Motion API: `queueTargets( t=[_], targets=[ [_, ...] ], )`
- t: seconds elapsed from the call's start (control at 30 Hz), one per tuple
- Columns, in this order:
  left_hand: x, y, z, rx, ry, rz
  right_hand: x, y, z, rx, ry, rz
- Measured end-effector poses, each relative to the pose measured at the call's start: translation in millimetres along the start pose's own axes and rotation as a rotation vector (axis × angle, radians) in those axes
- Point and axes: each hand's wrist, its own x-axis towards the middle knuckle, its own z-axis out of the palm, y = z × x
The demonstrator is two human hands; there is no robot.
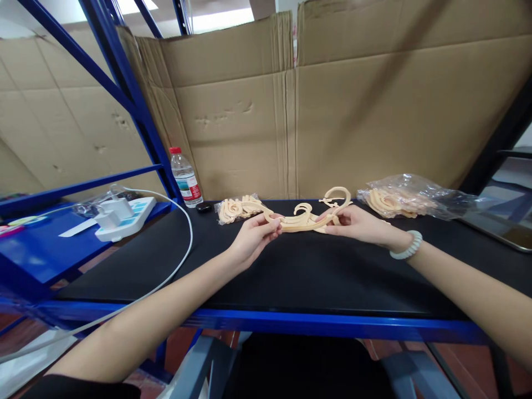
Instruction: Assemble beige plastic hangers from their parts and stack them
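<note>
A long cream-coloured curved piece (300, 226) with a curled, hook-like end is held just above the black tabletop, stretched between both hands. My left hand (261, 233) pinches it near its left end, fingers closed. At the right, my right hand (349, 221) grips it with thumb and fingers, below the large curl (348, 195). A smaller cream hooked piece (303, 208) shows behind the middle; whether it is joined to the held piece I cannot tell. More thin cream parts (330, 201) show behind the right hand, partly hidden.
Clear bags of cream pieces lie at the back left (235, 209) and back right (399, 199). A red-capped water bottle (186, 180) stands by a small black object (204, 207). Left are a power strip (128, 216) and a white cable (192, 233). A cardboard wall (233, 122) rises behind.
</note>
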Motion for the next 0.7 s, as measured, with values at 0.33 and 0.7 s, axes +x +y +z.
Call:
queueTargets(
  t=[0.33, 0.7],
  targets=[
    [0.0, 7.9, 3.9, -0.017, -0.102, 0.019, -13.3, -15.2, -17.1, 0.012, 0.168, -0.066],
    [-2.1, 8.3, 4.2, -0.083, -0.25, -0.057, -16.8, -22.4, -12.2, -0.004, 0.175, -0.061]
  ],
)
